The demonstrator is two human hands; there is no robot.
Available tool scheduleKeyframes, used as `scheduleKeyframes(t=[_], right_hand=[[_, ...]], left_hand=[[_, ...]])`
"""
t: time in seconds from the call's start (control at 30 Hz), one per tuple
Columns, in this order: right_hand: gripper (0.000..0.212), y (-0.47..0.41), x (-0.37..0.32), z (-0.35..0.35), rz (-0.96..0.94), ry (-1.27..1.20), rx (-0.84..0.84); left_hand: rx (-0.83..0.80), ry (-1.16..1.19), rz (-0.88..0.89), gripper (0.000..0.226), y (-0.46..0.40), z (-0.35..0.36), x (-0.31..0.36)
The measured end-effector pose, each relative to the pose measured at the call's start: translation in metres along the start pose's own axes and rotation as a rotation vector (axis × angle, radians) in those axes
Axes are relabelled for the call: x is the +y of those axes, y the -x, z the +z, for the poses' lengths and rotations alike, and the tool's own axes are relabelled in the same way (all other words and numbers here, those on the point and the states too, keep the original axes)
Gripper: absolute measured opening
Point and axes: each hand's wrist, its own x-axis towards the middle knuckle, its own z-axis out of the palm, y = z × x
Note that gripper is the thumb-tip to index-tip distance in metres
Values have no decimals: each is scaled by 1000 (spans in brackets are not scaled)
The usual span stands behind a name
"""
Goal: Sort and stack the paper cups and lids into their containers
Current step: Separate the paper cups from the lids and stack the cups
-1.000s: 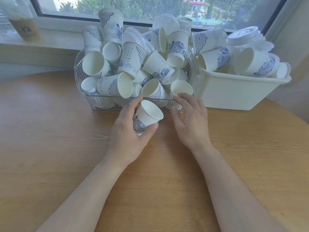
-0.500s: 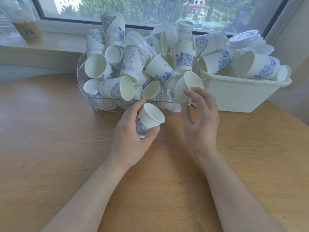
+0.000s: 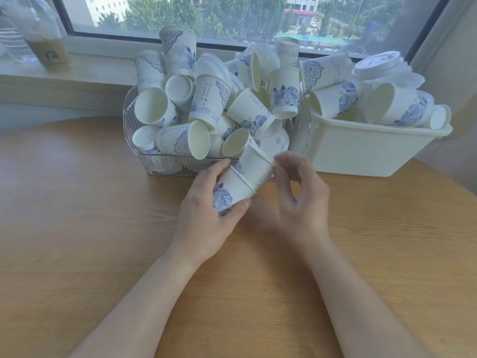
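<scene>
Just in front of the clear basket (image 3: 144, 161), the left hand (image 3: 204, 215) curls round a paper cup (image 3: 232, 188) printed with a blue flower, tilted with its mouth up and to the right. A second cup (image 3: 255, 164) sits nested in that mouth, and the right hand (image 3: 299, 195) pinches its rim between thumb and fingertips. Both hands hover above the wooden counter (image 3: 77, 228). Behind them the basket is heaped with loose cups and lids, and just right of the basket a white tub (image 3: 361, 151) holds more cups and a lid (image 3: 376, 64).
</scene>
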Motion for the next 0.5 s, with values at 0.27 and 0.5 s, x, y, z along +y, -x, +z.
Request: scheduleKeyframes(t=[0.27, 0.5], right_hand=[[17, 8, 0, 6, 84, -135, -139], [19, 11, -3, 10, 101, -155, -186]], left_hand=[[7, 36, 14, 75, -1, -1, 1], [44, 57, 21, 77, -2, -3, 0]])
